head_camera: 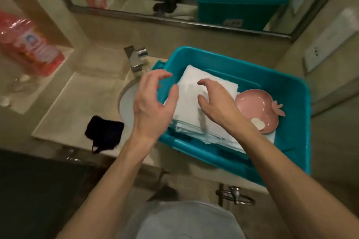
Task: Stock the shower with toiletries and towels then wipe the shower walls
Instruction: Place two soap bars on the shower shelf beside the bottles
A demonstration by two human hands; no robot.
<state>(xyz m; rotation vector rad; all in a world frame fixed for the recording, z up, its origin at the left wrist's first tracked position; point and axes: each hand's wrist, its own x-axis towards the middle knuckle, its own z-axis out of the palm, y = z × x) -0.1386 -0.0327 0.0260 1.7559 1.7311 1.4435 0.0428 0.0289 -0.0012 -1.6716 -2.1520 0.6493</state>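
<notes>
White towels (192, 88) in teal bin (287, 77) beneath left hand (151, 106) and right hand (219, 105), both wide, empty

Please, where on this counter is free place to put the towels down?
Bare counter lies left of the sink, between the pouch and the red packet, and back beside the faucet. The right side is crowded: the bin fills it, with towels and dish inside, left hand and right hand above them.

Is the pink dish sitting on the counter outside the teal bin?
No, the pink dish lies inside the teal bin, beside the folded white towels.
</notes>
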